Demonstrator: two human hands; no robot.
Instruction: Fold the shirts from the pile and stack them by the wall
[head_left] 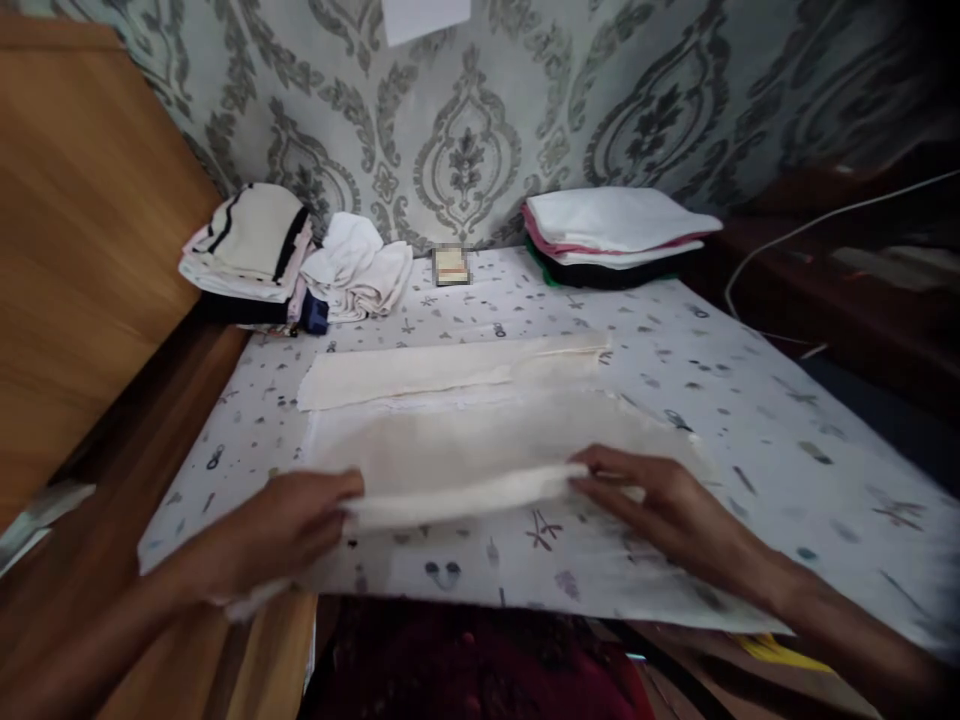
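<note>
A cream cloth (457, 440) lies on the printed table cover, its near edge lifted in a fold. My left hand (300, 515) pinches the left end of that edge, and my right hand (645, 490) pinches the right end between thumb and fingers. Between the two hands the edge is held up a little and looks slightly blurred. Just beyond it rests a folded strip of cream fabric (442, 370), laid flat from left to right.
Against the patterned wall stand a pile of folded clothes (251, 240), crumpled white cloths (356, 265), a small framed box (451, 265) and another folded stack (619, 230). A wooden panel (82, 220) borders the left. A white cable (817, 220) hangs at right.
</note>
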